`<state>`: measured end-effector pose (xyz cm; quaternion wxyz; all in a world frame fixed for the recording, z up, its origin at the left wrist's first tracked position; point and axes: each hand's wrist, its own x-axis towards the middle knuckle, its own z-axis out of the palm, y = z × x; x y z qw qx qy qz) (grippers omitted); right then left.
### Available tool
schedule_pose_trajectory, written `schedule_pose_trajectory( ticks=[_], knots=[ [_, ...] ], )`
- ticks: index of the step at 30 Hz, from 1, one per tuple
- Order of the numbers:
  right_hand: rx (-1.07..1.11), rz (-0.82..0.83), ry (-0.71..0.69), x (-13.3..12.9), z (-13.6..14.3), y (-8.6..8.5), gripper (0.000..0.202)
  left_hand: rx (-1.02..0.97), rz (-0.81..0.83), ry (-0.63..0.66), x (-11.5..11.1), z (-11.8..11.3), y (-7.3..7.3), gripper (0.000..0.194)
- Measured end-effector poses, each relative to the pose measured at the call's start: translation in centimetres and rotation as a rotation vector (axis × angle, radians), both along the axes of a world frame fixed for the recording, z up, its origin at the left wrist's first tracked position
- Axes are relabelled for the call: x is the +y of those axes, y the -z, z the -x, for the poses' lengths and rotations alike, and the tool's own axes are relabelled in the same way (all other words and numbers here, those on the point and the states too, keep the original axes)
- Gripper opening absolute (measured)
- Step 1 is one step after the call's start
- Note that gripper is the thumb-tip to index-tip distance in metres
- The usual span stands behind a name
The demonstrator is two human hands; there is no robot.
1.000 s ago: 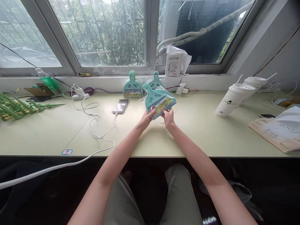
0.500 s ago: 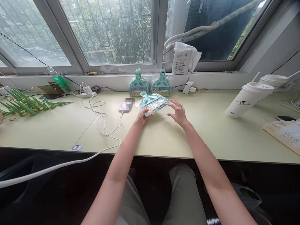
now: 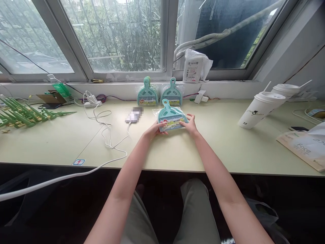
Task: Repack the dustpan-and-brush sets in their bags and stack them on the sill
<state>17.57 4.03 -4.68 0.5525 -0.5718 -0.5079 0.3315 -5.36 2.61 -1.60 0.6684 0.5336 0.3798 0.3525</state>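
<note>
Between my two hands is a teal mini dustpan and brush set [image 3: 170, 117] in clear plastic wrap, tilted up with its handle pointing away from me and a printed label along its lower part. My left hand [image 3: 155, 129] grips its lower left corner, thumb on the front. On the lower right side, my right hand [image 3: 190, 124] is closed on it, thumb across the label and fingers behind. Behind it, a stack of similar wrapped dustpan sets [image 3: 147, 93] leans upright against the sill wall, and another upright dustpan set [image 3: 172, 93] stands to its right.
Left of my hands lie a blurred phone-like item [image 3: 134, 115] and a white cable [image 3: 111, 144]. Green spiky pieces [image 3: 27, 113] are heaped at far left. White lidded cups [image 3: 261, 110] and a tissue pack [image 3: 303, 147] stand right. A white package [image 3: 194, 69] sits on the sill.
My right hand has closed on the dustpan set's right side. The set has turned more upright, and its label now faces me. The view has shifted slightly.
</note>
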Motion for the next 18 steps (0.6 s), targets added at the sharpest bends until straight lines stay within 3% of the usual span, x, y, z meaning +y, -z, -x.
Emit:
schedule_pose_trajectory(
  ticks=[2, 6, 10, 15, 18],
  knots=[
    [0.122, 0.108, -0.041, 0.1, -0.3, 0.1, 0.077, 0.003, 0.003, 0.042, -0.3, 0.0, -0.4, 0.057],
    [0.255, 0.029, -0.133, 0.4, -0.9, -0.2, 0.059, 0.01, -0.155, 0.106, -1.3, -0.3, -0.9, 0.073],
    [0.268, -0.062, -0.026, 0.6, -1.1, -0.6, 0.062, 0.12, -0.339, -0.059, -1.5, -0.8, -0.6, 0.109],
    [0.232, -0.09, 0.084, 0.6, -1.1, -0.8, 0.064, 0.048, -0.484, -0.072, -1.0, -1.0, 0.2, 0.127],
    [0.226, -0.078, 0.089, 0.5, -1.1, -0.7, 0.064, 0.126, -0.618, -0.193, -0.4, -1.1, 0.7, 0.119]
  ],
)
